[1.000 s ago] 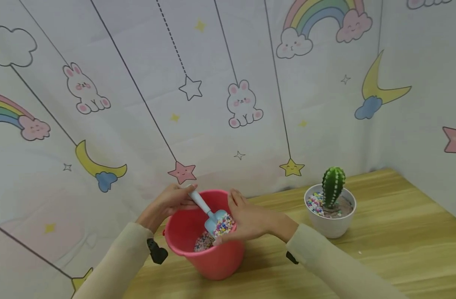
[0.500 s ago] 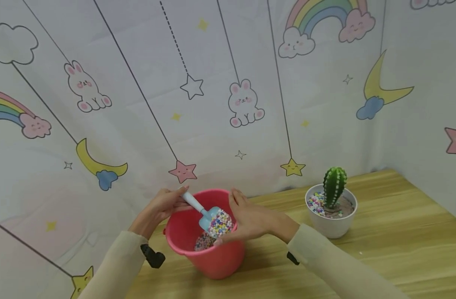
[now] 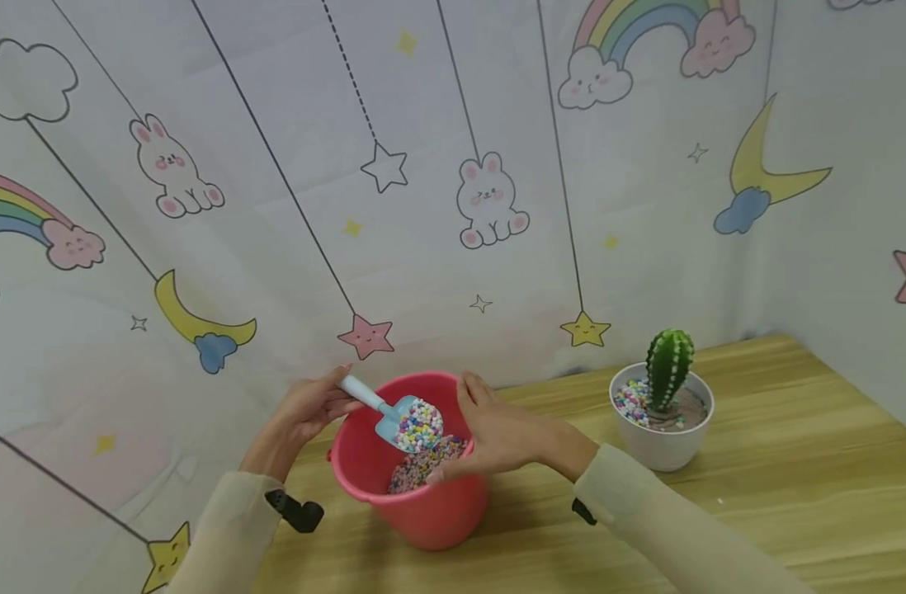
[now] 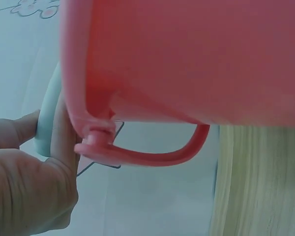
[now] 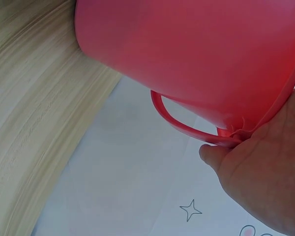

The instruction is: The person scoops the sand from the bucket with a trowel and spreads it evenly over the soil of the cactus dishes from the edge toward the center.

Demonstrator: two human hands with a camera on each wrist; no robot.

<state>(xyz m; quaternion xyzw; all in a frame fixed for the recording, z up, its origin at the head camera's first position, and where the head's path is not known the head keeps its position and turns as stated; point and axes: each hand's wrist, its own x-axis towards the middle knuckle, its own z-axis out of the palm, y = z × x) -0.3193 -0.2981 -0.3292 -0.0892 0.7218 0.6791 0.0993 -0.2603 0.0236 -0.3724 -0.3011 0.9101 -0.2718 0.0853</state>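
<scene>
Blue scoop (image 3: pixel 390 418) in curled left hand (image 3: pixel 308 404)

Place: nursery-style corner; cartoon-print backdrop (image 3: pixel 423 198); wood-grain table (image 3: pixel 795 462)

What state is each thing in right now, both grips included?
Left grip: pinching the toy shovel.
Toy shovel: loaded with colored beads, over the bucket's opening.
Right grip: at the bucket's rim, thumb and fingers spread.
Red bucket: standing on the table, partly filled with loose beads.
Bucket handle: lowered.
White pot: upright, beads covering part of its fill.
Cactus: standing in the pot.
</scene>
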